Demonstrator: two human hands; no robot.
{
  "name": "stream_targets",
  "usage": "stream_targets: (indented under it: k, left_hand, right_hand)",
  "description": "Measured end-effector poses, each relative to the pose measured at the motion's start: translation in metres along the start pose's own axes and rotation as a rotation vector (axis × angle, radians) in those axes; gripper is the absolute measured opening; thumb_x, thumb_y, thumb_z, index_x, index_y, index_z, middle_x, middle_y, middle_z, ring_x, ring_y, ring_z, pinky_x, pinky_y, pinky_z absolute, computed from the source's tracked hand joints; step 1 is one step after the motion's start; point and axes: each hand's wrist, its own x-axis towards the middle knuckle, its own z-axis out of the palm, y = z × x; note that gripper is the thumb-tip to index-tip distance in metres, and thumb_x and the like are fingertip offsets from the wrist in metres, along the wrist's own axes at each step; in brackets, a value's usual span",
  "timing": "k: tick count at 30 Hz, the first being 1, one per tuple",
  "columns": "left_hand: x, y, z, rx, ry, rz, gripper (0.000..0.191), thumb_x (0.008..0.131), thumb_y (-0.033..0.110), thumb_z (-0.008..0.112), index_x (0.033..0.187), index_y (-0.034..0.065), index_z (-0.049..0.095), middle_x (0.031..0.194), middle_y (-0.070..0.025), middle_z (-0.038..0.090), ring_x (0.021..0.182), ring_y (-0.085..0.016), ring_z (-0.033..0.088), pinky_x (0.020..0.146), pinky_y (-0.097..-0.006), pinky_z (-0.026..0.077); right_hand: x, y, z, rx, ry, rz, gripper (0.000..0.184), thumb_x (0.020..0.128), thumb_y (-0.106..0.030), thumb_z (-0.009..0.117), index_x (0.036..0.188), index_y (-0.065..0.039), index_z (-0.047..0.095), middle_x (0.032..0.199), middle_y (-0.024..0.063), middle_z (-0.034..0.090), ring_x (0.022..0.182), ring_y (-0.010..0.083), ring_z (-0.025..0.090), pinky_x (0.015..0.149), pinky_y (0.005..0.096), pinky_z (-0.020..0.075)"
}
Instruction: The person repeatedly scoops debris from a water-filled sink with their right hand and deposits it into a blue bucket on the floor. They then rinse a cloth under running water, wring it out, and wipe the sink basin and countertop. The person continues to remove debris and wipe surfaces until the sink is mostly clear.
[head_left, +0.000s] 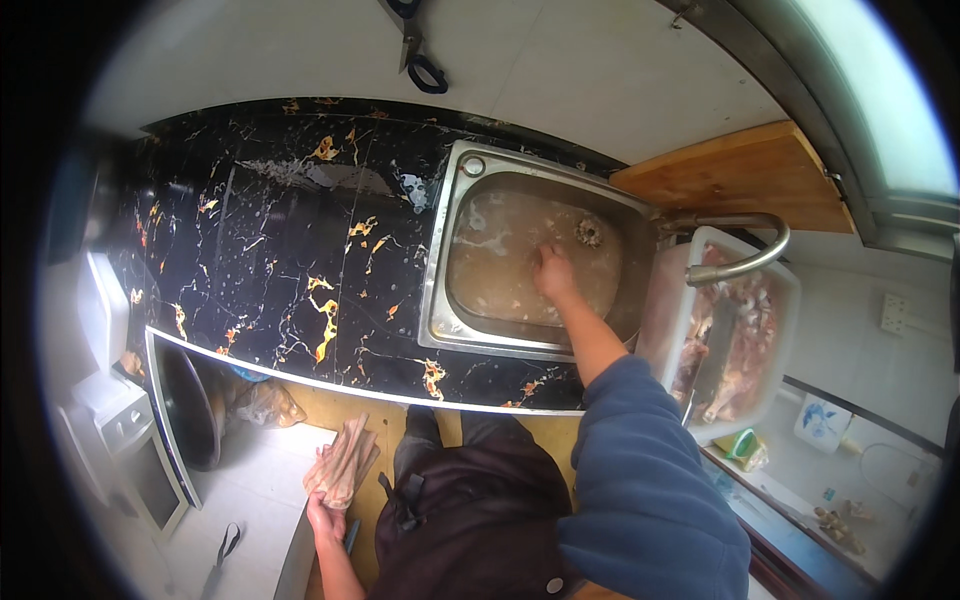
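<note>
My left hand (328, 514) is low at the left, beside the apron, gripping a bunched, striped beige cloth (343, 461). My right hand (553, 270) reaches down into the stainless steel sink (442, 300), its fingers curled near the basin floor. What, if anything, those fingers hold is hidden. Murky brownish liquid with pale bits covers the basin bottom. Just beyond my right hand, pale scraps gather around the drain (589, 232).
Right of the sink, a translucent plastic tub (701, 420) holds raw meat pieces under the curved faucet (750, 274). A wooden board (739, 176) leans behind. Scissors (416, 52) hang on the wall. Wet black marbled countertop (277, 247) extends left.
</note>
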Motion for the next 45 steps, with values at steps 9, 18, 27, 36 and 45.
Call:
stream_targets:
  k: [9,18,27,36,45]
  left_hand:
    - [-0.01,-0.003,-0.012,0.039,0.109,0.01,0.054,0.082,0.012,0.049,0.133,-0.0042,0.047,0.133,-0.0183,0.057,0.119,-0.035,0.058,0.1,-0.0466,0.048]
    - [-0.011,-0.002,0.001,0.044,0.064,0.004,0.056,0.082,0.012,0.048,0.136,-0.0048,0.045,0.134,-0.0187,0.056,0.119,-0.035,0.058,0.101,-0.0471,0.048]
    - [-0.011,-0.006,-0.008,0.025,0.093,0.013,0.056,0.082,0.012,0.049,0.135,-0.0044,0.045,0.135,-0.0186,0.056,0.12,-0.035,0.058,0.102,-0.0472,0.047]
    - [-0.013,-0.009,-0.013,0.042,0.112,-0.012,0.057,0.082,0.013,0.05,0.136,-0.0043,0.045,0.135,-0.0183,0.056,0.121,-0.034,0.058,0.102,-0.0469,0.047]
    - [-0.011,-0.007,-0.011,0.022,0.071,0.008,0.057,0.082,0.012,0.049,0.136,-0.0044,0.044,0.135,-0.0184,0.056,0.121,-0.034,0.058,0.102,-0.0472,0.047]
  right_hand:
    - [0.003,-0.018,0.024,-0.231,-0.027,-0.075,0.035,0.083,-0.01,0.059,0.118,-0.003,0.061,0.124,0.0249,0.053,0.115,0.0431,0.053,0.097,0.0478,0.0479]
    - [0.005,0.012,0.043,-0.3,-0.183,-0.031,0.026,0.089,-0.008,0.052,0.112,-0.003,0.062,0.127,0.0224,0.052,0.111,0.0407,0.058,0.091,0.046,0.0528]
    - [0.025,0.011,0.042,-0.158,-0.189,0.098,0.021,0.085,-0.006,0.056,0.101,-0.003,0.069,0.102,0.0247,0.067,0.1,0.0408,0.065,0.087,0.0484,0.0535]
    - [0.03,0.017,0.046,-0.057,-0.183,0.156,0.028,0.076,-0.005,0.063,0.103,-0.003,0.069,0.11,0.0244,0.066,0.1,0.0422,0.064,0.088,0.0491,0.0524]
    - [0.027,0.026,0.003,0.99,-0.287,0.581,0.012,0.079,-0.009,0.072,0.088,-0.007,0.064,0.081,0.0061,0.065,0.072,0.0173,0.063,0.06,0.034,0.0508]
